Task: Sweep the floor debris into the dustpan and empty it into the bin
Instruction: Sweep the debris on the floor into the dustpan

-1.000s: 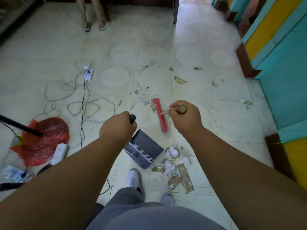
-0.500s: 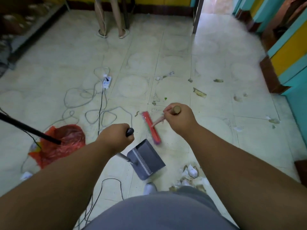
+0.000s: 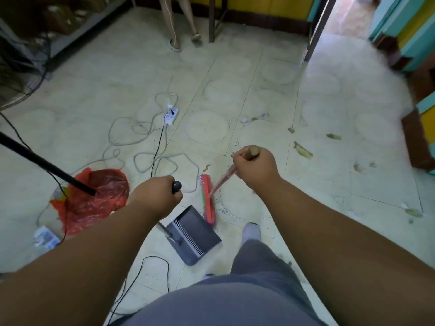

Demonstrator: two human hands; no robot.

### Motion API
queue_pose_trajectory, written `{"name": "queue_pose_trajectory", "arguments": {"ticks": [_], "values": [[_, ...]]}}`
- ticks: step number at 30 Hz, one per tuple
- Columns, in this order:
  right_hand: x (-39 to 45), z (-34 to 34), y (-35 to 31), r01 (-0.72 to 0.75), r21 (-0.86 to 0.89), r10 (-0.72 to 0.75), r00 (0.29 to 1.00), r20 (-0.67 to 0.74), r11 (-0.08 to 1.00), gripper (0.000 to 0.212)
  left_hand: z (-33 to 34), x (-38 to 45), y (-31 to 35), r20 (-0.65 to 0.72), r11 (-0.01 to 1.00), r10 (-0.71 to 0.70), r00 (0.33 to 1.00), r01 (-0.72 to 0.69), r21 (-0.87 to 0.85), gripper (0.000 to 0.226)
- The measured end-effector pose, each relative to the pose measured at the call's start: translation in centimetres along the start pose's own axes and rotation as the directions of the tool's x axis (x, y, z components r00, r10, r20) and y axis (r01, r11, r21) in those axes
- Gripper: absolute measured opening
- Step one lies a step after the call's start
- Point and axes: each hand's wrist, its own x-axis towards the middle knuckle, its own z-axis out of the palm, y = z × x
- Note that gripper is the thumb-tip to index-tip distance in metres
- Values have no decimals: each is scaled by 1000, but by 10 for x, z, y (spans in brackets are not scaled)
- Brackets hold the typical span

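**Broom head meets dustpan lip on the tiled floor**

The left hand [image 3: 156,196] is wrapped around the black-knobbed top of the long metal handle of a dark grey plastic dustpan [image 3: 194,235], its fingers curled tight around the grip. The dustpan sits flat on the pale tiled floor [image 3: 259,95], its open lip turned up and to the right, a ribbed white strip running across its rear.

The right hand [image 3: 255,167] grips the upper end of a wooden broom handle [image 3: 251,152], fingers curled closed around it with the round butt of the stick poking out above the fist. The handle slants down and to the left to a red plastic broom head with coloured bristles [image 3: 208,200], which stands nearly in line with the dustpan's upper right edge and touches it at the lower end.

Loose debris scraps [image 3: 303,151] lie well apart from the pan, scattered on the tiles to the right and above the right hand.

Left of the dustpan stands a bin lined with a red plastic bag [image 3: 94,201], with a black pole [image 3: 44,164] crossing over it. Grey and black cables [image 3: 150,137] loop over the floor up to a white power strip [image 3: 171,115]. A grey-socked foot [image 3: 251,231] stands just right of the pan.
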Motion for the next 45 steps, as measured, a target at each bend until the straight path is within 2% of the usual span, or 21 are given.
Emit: {"name": "queue_pose_trajectory", "arguments": {"ticks": [10, 17, 21, 24, 27, 29, 31, 35, 45], "values": [[131, -4, -18, 46, -27, -44, 998, 43, 999, 26, -12, 75, 31, -5, 989, -147, 989, 147, 16, 14], [227, -31, -21, -94, 38, 92, 994, 52, 995, 7, -22, 132, 63, 13, 962, -274, 962, 274, 12, 14], [274, -62, -26, -181, 56, 181, 983, 7, 982, 14, -27, 160, 81, 15, 955, -297, 955, 296, 29, 16], [302, -87, -31, -173, 12, 173, 984, -34, 985, 11, -32, 179, 98, 16, 952, -304, 952, 304, 26, 15], [318, -110, -39, -156, -29, 156, 988, -1, 987, 6, -37, 197, 112, 12, 951, -309, 951, 309, 28, 15], [328, -120, -41, -136, -69, 135, 991, -19, 988, 13, -39, 207, 121, 10, 955, -296, 955, 296, 30, 16], [333, -125, -49, -94, -106, 90, 995, -40, 990, 20, -41, 216, 129, 7, 959, -281, 960, 281, 25, 15], [339, -127, -68, 3, -157, -3, 1000, -1, 988, 15, -40, 226, 144, 10, 968, -249, 968, 249, 23, 13], [309, -98, -73, 43, -71, -38, 997, 71, 997, 37, -38, 204, 130, 14, 968, -249, 968, 249, -5, 14]]}}
